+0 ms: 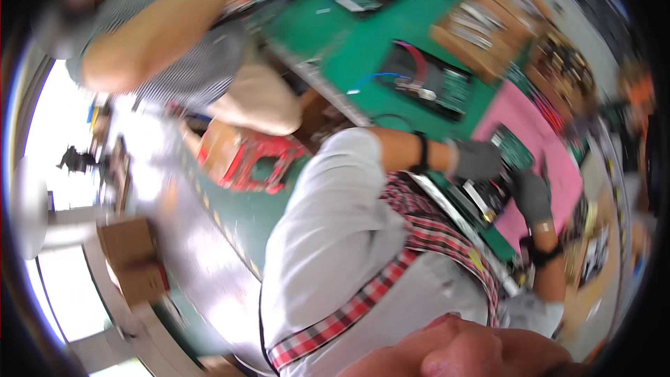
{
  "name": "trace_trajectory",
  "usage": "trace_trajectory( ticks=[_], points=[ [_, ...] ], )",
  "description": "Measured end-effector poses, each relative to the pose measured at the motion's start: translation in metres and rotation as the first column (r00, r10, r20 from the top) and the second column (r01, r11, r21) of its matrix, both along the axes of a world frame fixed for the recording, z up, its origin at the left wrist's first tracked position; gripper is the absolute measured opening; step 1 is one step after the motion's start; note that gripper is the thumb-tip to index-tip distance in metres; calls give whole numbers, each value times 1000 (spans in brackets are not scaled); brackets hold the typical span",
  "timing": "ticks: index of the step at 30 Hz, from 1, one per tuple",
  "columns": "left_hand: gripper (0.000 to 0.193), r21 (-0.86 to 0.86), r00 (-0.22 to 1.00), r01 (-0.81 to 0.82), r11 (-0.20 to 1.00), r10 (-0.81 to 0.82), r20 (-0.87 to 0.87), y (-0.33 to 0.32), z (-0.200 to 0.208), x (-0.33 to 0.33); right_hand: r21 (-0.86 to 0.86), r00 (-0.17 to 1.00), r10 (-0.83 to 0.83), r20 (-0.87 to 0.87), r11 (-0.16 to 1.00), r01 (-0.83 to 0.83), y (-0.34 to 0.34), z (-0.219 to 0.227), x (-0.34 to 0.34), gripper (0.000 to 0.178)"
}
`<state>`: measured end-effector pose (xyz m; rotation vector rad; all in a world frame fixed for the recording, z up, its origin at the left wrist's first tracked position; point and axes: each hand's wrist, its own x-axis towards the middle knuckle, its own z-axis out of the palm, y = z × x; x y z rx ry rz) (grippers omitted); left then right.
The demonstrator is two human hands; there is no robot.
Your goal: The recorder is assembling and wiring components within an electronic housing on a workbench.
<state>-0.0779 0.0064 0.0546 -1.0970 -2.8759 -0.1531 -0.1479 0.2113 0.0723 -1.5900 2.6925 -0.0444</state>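
Observation:
My left hand (477,160), in a grey glove, is curled at the near left edge of a green circuit board (513,145). My right hand (533,197), gloved in grey too, has its fingers bent close to the board's near right side. Just below and between both hands sits a black open electronic unit (481,199) with a silver strip. Whether board and unit are joined I cannot tell. What the fingertips grip is blurred. A pink mat (499,115) lies under the board.
Another black unit (433,80) with red and blue wires lies on the green bench (377,38). Cardboard boxes of parts (481,28) stand beyond it. A co-worker's arm (160,35) reaches over the bench at upper left. A red crate (258,160) is below the bench edge.

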Motion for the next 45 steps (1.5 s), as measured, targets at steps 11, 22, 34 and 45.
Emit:
trace_trajectory(
  ticks=[11, 22, 34, 45],
  points=[
    [16, 258, 927, 37, 965, 63, -371, 1, -61, -18, -271, 941, 56, 334, 962, 39, -10, 13, -3, 20],
    [10, 179, 942, -16, 984, 75, -328, 8, -63, -15, -102, 997, -75, 26, 992, 77, -22, 18, 18, 18],
    [34, 33, 962, 19, 999, -10, -273, -8, -34, 0, -754, 848, -42, 529, 436, 492, -6, 58, -80, 37],
    [35, 57, 970, -22, 998, 35, -242, -9, -33, 1, -728, 648, 344, 680, 424, 539, -19, 109, -7, 56]
  ],
)
